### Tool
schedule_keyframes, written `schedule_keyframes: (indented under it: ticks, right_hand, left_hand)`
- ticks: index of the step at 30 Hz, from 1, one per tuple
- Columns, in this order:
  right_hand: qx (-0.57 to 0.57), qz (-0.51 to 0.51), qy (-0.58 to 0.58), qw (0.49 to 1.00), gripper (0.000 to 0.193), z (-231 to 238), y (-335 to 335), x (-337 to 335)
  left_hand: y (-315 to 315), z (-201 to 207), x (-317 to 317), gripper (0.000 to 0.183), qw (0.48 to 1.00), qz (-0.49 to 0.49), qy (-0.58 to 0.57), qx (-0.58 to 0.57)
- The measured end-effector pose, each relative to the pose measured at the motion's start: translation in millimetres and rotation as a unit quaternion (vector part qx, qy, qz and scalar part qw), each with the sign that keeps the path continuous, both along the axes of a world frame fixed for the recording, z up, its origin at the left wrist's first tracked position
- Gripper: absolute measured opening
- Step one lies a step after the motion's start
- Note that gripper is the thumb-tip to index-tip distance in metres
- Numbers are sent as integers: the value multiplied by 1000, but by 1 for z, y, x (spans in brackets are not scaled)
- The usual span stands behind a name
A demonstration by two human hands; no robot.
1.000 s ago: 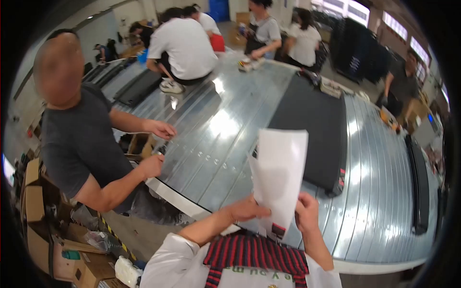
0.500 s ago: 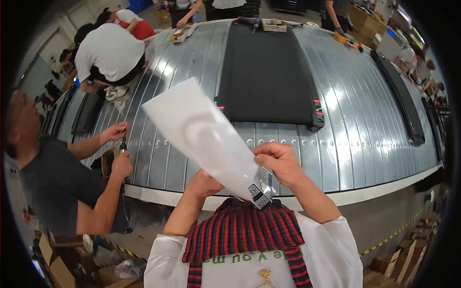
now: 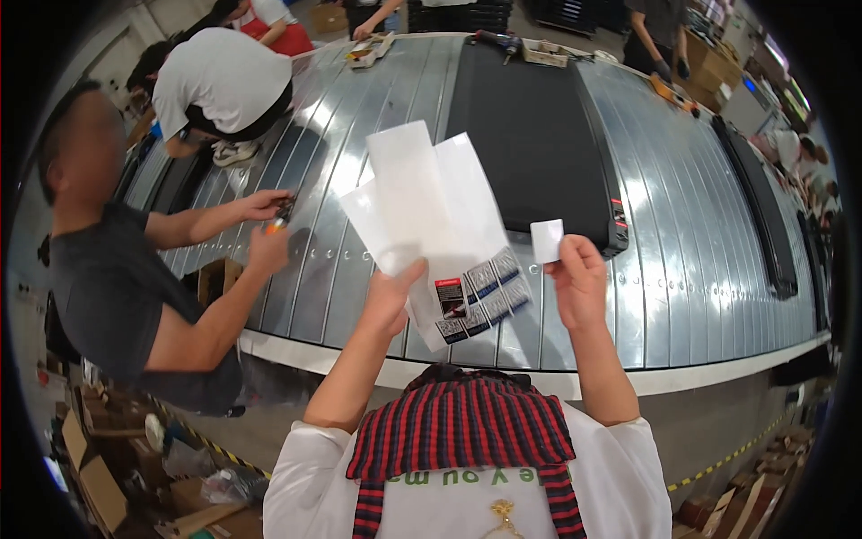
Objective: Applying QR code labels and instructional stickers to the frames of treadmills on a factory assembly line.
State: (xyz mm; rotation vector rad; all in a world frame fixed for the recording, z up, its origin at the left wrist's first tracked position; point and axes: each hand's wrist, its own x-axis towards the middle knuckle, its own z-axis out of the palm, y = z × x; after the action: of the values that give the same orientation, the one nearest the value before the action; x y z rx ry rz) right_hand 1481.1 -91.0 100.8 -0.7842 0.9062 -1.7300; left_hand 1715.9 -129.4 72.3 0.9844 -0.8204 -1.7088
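My left hand [image 3: 395, 296] grips sticker sheets [image 3: 409, 193], several white, fanned-out leaves held over the metal roller line. Several blue-and-silver labels and one red-and-black label show along their lower end. My right hand [image 3: 577, 278] pinches a small white sticker [image 3: 547, 242] between thumb and fingers, its pale side showing, apart from the sheets. Just beyond both hands lies a flat black treadmill-like unit [image 3: 530, 153], with red-and-dark labels on its near right corner.
The metal conveyor [image 3: 664, 207] spans the view, with a pale front rail [image 3: 682, 379]. A co-worker [image 3: 108, 287] at the left handles a tool. A drill [image 3: 496, 39] and parts tray [image 3: 546, 54] sit at the far end. More black units [image 3: 763, 216] lie right; cardboard boxes [image 3: 103, 494] lie lower left.
My right hand has moved right and up, away from the sheets, with a small sticker in its fingers. The sheets have fanned out and shifted right, showing more labels.
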Motion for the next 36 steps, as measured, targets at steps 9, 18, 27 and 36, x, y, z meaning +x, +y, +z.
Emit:
schedule_keyframes:
  ticks: [9,18,27,36]
  right_hand:
    - [-343,-74,630,693,18,7,-5,71]
    - [-201,13,589,783,11,20,-15,77]
    - [-105,61,570,812,11,19,-11,98]
    - [-63,29,559,826,9,16,-14,129]
  left_hand:
    - [-9,-5,-42,22,998,-63,-8,-11]
    - [-22,-4,-12,20,949,-107,-129,-267]
    - [-22,0,1,13,931,-141,-199,-271]
    - [-47,-15,24,25,910,-220,-178,-303]
